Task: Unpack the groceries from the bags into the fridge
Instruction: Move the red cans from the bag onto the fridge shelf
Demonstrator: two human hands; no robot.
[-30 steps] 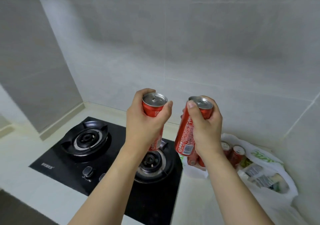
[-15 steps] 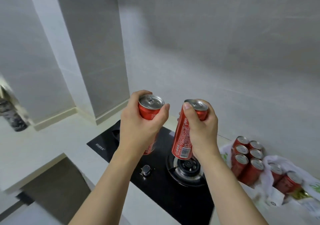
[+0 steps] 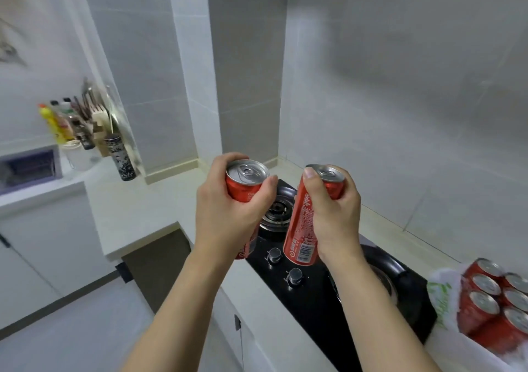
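Both grips loaded: left hand [image 3: 228,214] wraps a red can [image 3: 246,185] around the upper body, thumb across the front, fingers behind; right hand [image 3: 334,214] wraps a second red can [image 3: 303,228] near the top, thumb up by the rim. Both cans upright-ish, right one tilted slightly, bottom toward the left. Cans apart, not touching, held above the black stove [image 3: 328,294] on the bench [image 3: 137,208].

More cans [image 3: 491,300] sit packed in the white bag [image 3: 440,294] at the far right of the bench. Fridge not in view.

Step, as I read it: carry the pair to the fridge. Notes:
- Both grips sit high and the bodies hang below, so the cans can swing. Sliding the hands to mid-body would steady them.
- Keep cans vertical, keep them from knocking together.
- Both hands full, so a shut fridge door is a problem. Probably tuck one can against the other hand or set one down first.
- Bottle clutter [image 3: 65,125] on the left bench, give it room when turning.
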